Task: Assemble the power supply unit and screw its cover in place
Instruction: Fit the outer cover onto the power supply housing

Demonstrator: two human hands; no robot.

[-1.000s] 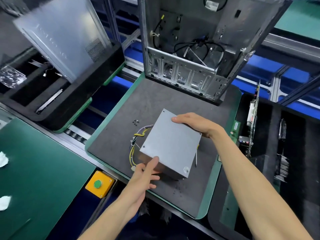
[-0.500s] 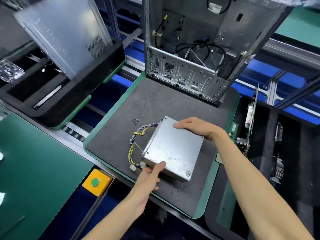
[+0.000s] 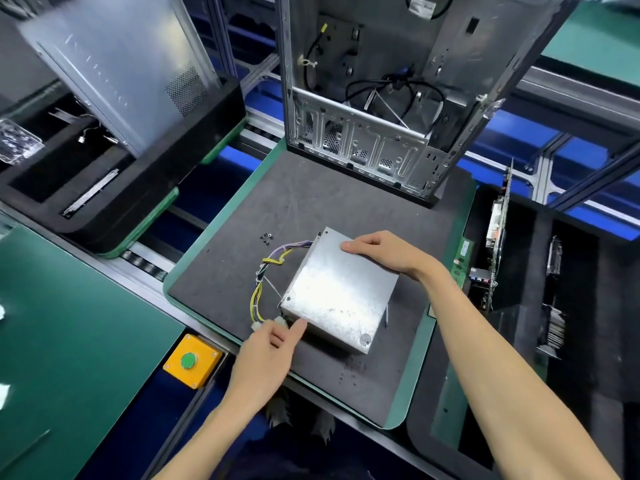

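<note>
An open metal computer case (image 3: 381,109) stands at the top centre, loose screws (image 3: 266,237) left of the power supply unit (image 3: 341,292). The unit, a dull boxy steel shape, lies mid-frame on the grey mat (image 3: 311,202), wires (image 3: 266,282) trailing left. The right hand (image 3: 384,252) lies flat on top; the left hand (image 3: 273,344), fingers straight, touches its near edge.

Centre of frame: grey metal power supply unit (image 3: 341,294) lying flat on the dark mat (image 3: 311,209) of the surface, cover side up. Right hand (image 3: 384,252) rests on its far top edge, fingers extended. Left hand (image 3: 268,349) touches its near left corner with fingertips. Cable bundle (image 3: 265,282), yellow and purple, loops out at the unit's left. Small screws (image 3: 266,237) lie on the mat, upper left of the unit. Top centre: open computer chassis (image 3: 391,91), upright. Lower left: yellow box with green button (image 3: 192,361).
</note>
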